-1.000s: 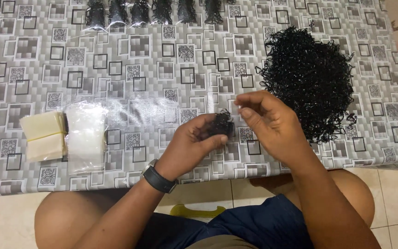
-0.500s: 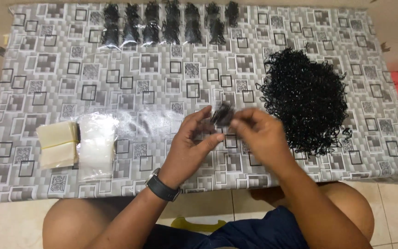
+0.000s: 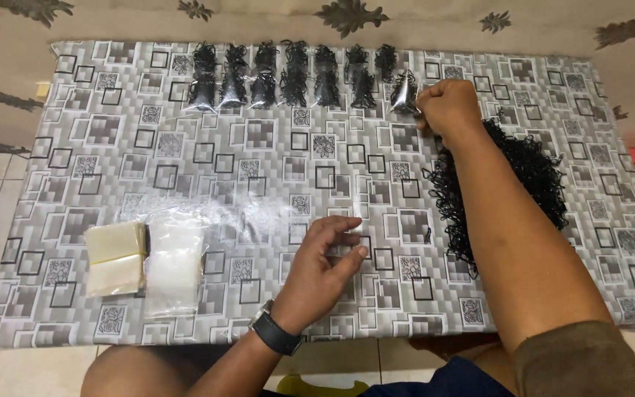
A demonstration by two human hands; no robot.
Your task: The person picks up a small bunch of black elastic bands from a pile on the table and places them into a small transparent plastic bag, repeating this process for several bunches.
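At the left of the table (image 3: 67, 132), which is covered with a grey cloth of square patterns, a stack of yellowish cards (image 3: 115, 257) is seen, and just beside it on the right a stack of clear plastic bags (image 3: 174, 268) is laid. More clear bags (image 3: 259, 217) are spread flat towards the middle of the table. Along the far edge a row of small filled bags (image 3: 288, 77) of black rubber bands is lined up side by side. The left hand (image 3: 321, 265), with a dark watch (image 3: 277, 334) worn at the wrist, is rested near the front of the table; its fingers are loosely curled and slightly apart, with nothing clamped between them. Further right, the right hand (image 3: 446, 106) is stretched to the far edge, its fingers closed together on a small filled bag (image 3: 404, 94), which is held at the right end of the row. Under and beside the right forearm, a loose heap of black rubber bands (image 3: 538, 176) is spread on the right part of the table.
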